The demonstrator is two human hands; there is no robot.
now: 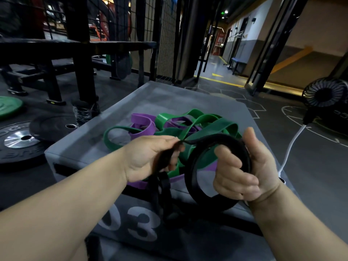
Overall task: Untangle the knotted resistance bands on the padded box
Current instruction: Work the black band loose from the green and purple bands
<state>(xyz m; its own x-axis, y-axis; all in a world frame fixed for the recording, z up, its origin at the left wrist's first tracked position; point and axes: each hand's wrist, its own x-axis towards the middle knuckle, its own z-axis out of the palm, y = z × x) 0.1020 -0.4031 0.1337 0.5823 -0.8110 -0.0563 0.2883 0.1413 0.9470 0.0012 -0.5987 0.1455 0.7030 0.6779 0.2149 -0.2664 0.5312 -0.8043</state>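
Note:
A grey padded box [169, 95] marked "03" stands in front of me. On its top lie a green band [212, 127] and a purple band [145, 125], looped through each other in a tangle. Both my hands hold a black band [190, 181] above the box's near edge. My left hand [150, 157] pinches a twisted stretch of it, with loose black strands hanging below. My right hand [243, 166] grips a wide black loop, fingers curled through it and thumb up.
Black weight plates [20, 140] and a green plate [9, 106] lie on the floor at left, beside a black rack [81, 59]. A small black fan [323, 93] with a white cable [291, 146] stands at right. A corridor opens beyond the box.

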